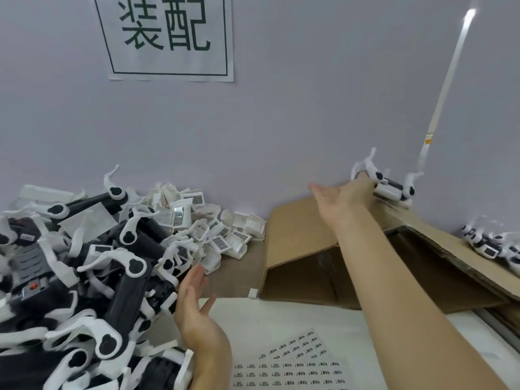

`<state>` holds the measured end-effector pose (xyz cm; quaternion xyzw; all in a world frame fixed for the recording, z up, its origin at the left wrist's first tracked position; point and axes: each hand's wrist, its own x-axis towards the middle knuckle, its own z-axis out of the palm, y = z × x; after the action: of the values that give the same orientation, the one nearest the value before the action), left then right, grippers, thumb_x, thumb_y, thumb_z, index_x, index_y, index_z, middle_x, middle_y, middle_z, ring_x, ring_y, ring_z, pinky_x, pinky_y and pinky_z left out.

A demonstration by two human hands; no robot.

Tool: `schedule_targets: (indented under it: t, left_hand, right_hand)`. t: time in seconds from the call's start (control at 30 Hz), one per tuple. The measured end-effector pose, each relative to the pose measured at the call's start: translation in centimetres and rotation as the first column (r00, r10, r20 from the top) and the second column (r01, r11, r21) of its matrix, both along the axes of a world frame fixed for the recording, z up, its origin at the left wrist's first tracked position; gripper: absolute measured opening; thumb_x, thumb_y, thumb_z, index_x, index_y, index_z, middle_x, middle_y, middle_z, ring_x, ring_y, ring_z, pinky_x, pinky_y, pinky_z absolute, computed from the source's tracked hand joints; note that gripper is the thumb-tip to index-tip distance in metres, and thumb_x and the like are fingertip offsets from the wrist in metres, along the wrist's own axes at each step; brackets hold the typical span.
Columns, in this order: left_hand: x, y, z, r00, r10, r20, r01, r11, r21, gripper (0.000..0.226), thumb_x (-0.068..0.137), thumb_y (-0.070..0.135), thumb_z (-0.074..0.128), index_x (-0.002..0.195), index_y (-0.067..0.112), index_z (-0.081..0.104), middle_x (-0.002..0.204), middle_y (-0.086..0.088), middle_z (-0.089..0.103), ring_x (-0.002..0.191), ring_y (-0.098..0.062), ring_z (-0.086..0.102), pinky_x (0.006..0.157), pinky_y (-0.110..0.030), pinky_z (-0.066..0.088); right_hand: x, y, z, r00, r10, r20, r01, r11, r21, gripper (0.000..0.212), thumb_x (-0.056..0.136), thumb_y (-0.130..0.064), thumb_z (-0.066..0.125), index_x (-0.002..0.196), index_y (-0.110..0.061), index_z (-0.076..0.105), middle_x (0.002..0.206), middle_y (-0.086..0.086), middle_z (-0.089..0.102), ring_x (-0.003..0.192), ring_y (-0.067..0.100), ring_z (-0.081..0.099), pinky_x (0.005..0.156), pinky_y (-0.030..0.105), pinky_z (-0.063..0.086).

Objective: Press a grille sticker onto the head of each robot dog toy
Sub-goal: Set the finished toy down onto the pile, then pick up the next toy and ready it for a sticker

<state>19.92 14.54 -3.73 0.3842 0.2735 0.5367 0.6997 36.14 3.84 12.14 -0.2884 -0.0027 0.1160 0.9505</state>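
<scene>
A blurred black-and-white robot dog toy (pixel 392 190) is over the far edge of the cardboard box (pixel 298 235), right at the fingertips of my right hand (pixel 339 199). That hand is stretched far out, palm up, fingers straight; I cannot tell whether they still touch the toy. My left hand (pixel 194 305) is held open, fingers straight, just beside a big pile of robot dog toys (pixel 92 277) on the left, holding nothing. A sheet of grille stickers (pixel 295 367) lies flat near me between my arms.
A heap of small white head parts with grille patterns (pixel 213 229) lies against the wall behind the pile. More robot dog toys (pixel 489 244) sit on the box's right flap. A paper sign (pixel 166 35) hangs on the wall.
</scene>
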Motion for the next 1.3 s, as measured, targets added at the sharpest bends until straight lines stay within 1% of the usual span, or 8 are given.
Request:
schedule_targets:
  t: [0.13,0.23,0.43,0.77,0.93,1.03,1.2,1.3]
  left_hand:
    - [-0.1,-0.1,0.0,1.0,-0.017,-0.024,0.017,1.0,-0.012,0.037,0.104,0.004,0.031,0.108,0.017,0.065,0.119,-0.011,0.068,0.114,-0.026,0.063,0.082,-0.035,0.048]
    - [0.1,0.1,-0.1,0.989,-0.061,-0.135,0.06,0.998,-0.013,0.036,0.101,0.001,0.037,0.094,0.017,0.069,0.108,-0.009,0.072,0.102,-0.023,0.067,0.079,-0.035,0.05]
    - [0.1,0.0,-0.7,0.937,-0.039,-0.348,0.084,0.99,0.116,0.038,0.089,-0.011,0.04,0.085,0.013,0.068,0.082,0.008,0.075,0.084,-0.02,0.072,0.081,-0.039,0.055]
    - [-1.0,-0.8,3.4,0.844,-0.012,-0.536,0.243,0.899,0.363,0.029,0.092,-0.003,0.05,0.085,0.02,0.067,0.087,0.006,0.07,0.089,-0.007,0.066,0.068,-0.012,0.046]
    - [-1.2,0.9,9.7,0.53,0.315,-0.787,0.556,0.572,0.603,0.018,0.089,0.005,0.052,0.099,0.018,0.057,0.1,0.002,0.06,0.088,-0.015,0.057,0.066,-0.022,0.045]
    - [-0.6,3.6,13.7,0.187,0.646,-0.741,0.756,0.387,0.528,0.016,0.09,0.008,0.054,0.105,0.015,0.054,0.091,-0.001,0.05,0.087,-0.022,0.05,0.071,-0.033,0.043]
    - [0.2,7.5,16.8,-0.313,0.809,-0.498,0.889,0.434,0.148,0.029,0.096,0.009,0.049,0.123,0.017,0.055,0.089,0.003,0.049,0.093,-0.021,0.054,0.07,-0.032,0.043]
    - [1.1,8.9,16.1,-0.506,0.783,-0.363,0.851,0.521,-0.064,0.049,0.1,0.015,0.046,0.148,0.02,0.038,0.15,-0.004,0.044,0.143,-0.031,0.035,0.115,-0.045,0.026]
  right_hand:
    - [-3.3,2.3,-4.3,0.984,0.138,0.115,-0.092,0.936,-0.339,0.025,0.105,-0.008,0.04,0.115,0.003,0.061,0.104,0.02,0.067,0.092,0.03,0.068,0.076,0.031,0.056]
    - [-6.3,3.2,-9.0,0.928,0.276,0.25,-0.055,0.766,-0.641,0.03,0.099,0.002,0.044,0.086,-0.005,0.07,0.069,0.007,0.07,0.056,0.014,0.066,0.053,0.02,0.052]
    - [-11.1,4.0,-17.9,0.808,0.505,0.305,0.022,0.491,-0.871,0.032,0.098,0.0,0.049,0.084,-0.017,0.072,0.057,-0.004,0.064,0.053,0.005,0.057,0.054,0.019,0.046]
    - [-10.8,3.6,-18.5,0.805,0.497,0.324,0.056,0.48,-0.876,0.03,0.098,-0.003,0.052,0.086,-0.019,0.074,0.072,0.004,0.072,0.065,0.011,0.065,0.064,0.024,0.054]
    - [-10.6,3.6,-18.5,0.837,0.46,0.296,0.024,0.51,-0.86,0.03,0.099,0.0,0.051,0.088,-0.017,0.073,0.07,0.005,0.071,0.06,0.007,0.064,0.059,0.018,0.05]
    - [-10.8,3.7,-18.5,0.832,0.467,0.299,0.01,0.525,-0.851,0.031,0.099,0.001,0.05,0.088,-0.016,0.073,0.07,0.005,0.07,0.059,0.005,0.064,0.057,0.016,0.049]
    - [-10.8,3.8,-18.7,0.829,0.469,0.304,0.015,0.525,-0.851,0.032,0.099,0.0,0.05,0.086,-0.018,0.073,0.068,0.003,0.07,0.058,0.005,0.064,0.057,0.016,0.049]
    - [-10.7,3.8,-18.6,0.83,0.469,0.302,0.018,0.517,-0.856,0.032,0.099,-0.001,0.049,0.087,-0.019,0.073,0.068,0.002,0.07,0.058,0.005,0.064,0.057,0.016,0.05]
